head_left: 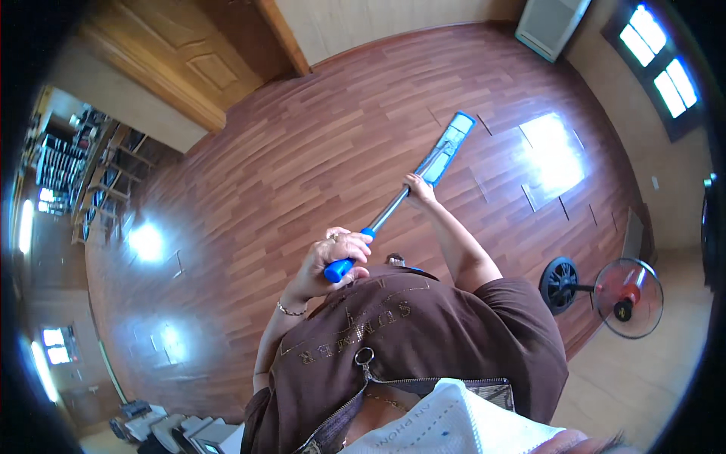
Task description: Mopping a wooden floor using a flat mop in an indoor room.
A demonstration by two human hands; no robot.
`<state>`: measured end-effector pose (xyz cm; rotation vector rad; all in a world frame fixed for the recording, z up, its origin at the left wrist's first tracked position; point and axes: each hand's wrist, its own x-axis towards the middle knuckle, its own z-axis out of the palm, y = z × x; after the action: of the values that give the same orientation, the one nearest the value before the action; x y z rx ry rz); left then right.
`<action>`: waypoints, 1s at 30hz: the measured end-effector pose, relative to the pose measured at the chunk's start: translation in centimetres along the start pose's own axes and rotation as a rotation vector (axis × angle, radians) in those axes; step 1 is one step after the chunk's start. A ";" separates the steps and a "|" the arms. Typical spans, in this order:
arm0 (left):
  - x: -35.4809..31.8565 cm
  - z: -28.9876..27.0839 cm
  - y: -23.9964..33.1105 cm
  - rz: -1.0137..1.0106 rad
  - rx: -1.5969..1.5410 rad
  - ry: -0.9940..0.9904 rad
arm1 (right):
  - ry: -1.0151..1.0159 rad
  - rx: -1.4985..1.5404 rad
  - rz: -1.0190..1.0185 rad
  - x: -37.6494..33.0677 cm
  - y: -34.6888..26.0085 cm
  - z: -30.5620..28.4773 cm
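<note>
A flat mop (389,208) with a silver pole and blue grip slants away from my body toward the far right. My left hand (336,257) is wrapped round the blue grip at its near end. Farther along the pole, my right hand (420,189) closes on the metal just short of the head. The mop head (447,147) is long, narrow and blue-edged, and it lies over the brown wood-plank floor (302,166). Whether its pad touches the planks I cannot tell.
To my right stands a pedestal fan (629,297) with a round black base. A wooden door (178,49) is at the far left. Chairs (110,185) line the left side, and a white cabinet-like unit (550,29) stands at the far right wall. Windows reflect brightly off the floor.
</note>
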<state>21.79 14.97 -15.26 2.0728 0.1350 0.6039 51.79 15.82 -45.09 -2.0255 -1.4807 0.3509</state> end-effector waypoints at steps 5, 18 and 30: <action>1.6 -2.3 0.0 -0.005 -0.140 -0.098 | 0.011 0.034 0.164 -4.6 -2.1 -5.1; 4.2 -6.3 3.5 0.116 -0.298 -0.279 | 0.141 0.076 0.330 -14.5 -6.3 -6.2; 1.4 -9.9 9.1 0.405 -0.014 -0.290 | -0.068 0.270 -0.183 -8.9 -13.5 -2.1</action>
<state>17.06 17.99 -2.95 2.1632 -0.4641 0.5318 39.48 9.56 -36.47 -1.6686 -1.5546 0.5175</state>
